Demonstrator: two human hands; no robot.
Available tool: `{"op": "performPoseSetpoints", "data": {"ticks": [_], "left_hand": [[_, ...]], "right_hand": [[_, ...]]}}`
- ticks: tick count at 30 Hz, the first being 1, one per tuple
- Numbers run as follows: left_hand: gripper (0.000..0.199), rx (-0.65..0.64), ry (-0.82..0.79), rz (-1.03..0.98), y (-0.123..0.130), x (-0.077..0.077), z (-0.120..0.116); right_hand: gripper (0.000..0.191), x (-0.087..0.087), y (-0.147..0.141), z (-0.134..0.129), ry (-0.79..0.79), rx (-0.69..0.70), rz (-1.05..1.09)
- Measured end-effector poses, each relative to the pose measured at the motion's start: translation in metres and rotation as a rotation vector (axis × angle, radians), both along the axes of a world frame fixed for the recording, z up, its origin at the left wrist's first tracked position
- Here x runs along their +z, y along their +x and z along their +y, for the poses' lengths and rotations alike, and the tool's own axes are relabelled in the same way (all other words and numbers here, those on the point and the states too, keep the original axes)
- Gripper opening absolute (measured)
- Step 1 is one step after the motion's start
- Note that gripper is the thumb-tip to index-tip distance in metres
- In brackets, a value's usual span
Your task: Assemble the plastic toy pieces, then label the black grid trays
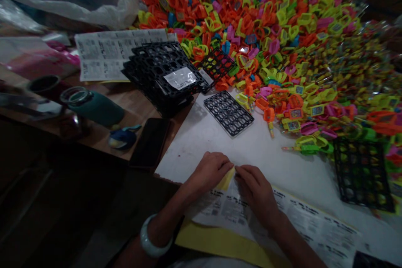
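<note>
A printed sticker sheet (301, 217) with a yellow backing lies at the near edge of the white board. My left hand (213, 167), a pale bangle on its wrist, pinches the sheet's far edge, where a strip of yellow backing (225, 181) shows. Right beside it, the fingertips of my right hand (256, 188) are closed on the same edge. The fingertips of both hands almost meet, and the exact bit between them is too small to make out. Just beyond them a black plastic grid tray (228, 112) lies flat on the board.
Colourful plastic toy watches (251, 21) are heaped across the back and right. Stacked black grid trays (163, 71) bear a white label; another tray (362, 173) lies right. More sticker sheets (103, 54), a phone (150, 142) and a teal bottle (97, 106) are at left.
</note>
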State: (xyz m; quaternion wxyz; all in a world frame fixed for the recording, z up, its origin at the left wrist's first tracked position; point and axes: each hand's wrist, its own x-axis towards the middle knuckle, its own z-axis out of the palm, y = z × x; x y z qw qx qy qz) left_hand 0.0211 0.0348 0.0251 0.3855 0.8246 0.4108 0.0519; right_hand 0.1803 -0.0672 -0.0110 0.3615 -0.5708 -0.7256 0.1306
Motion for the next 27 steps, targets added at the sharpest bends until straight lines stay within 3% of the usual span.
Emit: {"op": "performPoseSetpoints", "data": {"ticks": [6, 12, 17, 22, 24, 27], "left_hand": [[0.032, 0.003, 0.001, 0.021, 0.0, 0.002, 0.001], [0.031, -0.01, 0.003, 0.044, 0.002, 0.002, 0.001], [0.03, -0.046, 0.139, 0.123, 0.003, -0.003, 0.002], [0.028, -0.068, 0.251, 0.247, 0.0, -0.003, 0.008], [0.028, -0.071, 0.286, 0.27, -0.003, -0.003, 0.01], [0.026, -0.065, 0.337, 0.27, -0.007, -0.003, 0.012]], "right_hand": [[0.057, -0.007, 0.004, -0.004, 0.063, 0.054, -0.035], [0.038, -0.008, 0.006, -0.001, 0.103, 0.066, 0.041], [0.022, -0.009, 0.009, 0.0, 0.058, 0.064, 0.157], [0.018, 0.01, 0.014, -0.015, -0.011, 0.193, 0.344], [0.014, 0.026, 0.019, -0.019, -0.022, 0.062, 0.572], [0.004, 0.049, 0.034, -0.009, 0.0, -0.295, 0.938]]}}
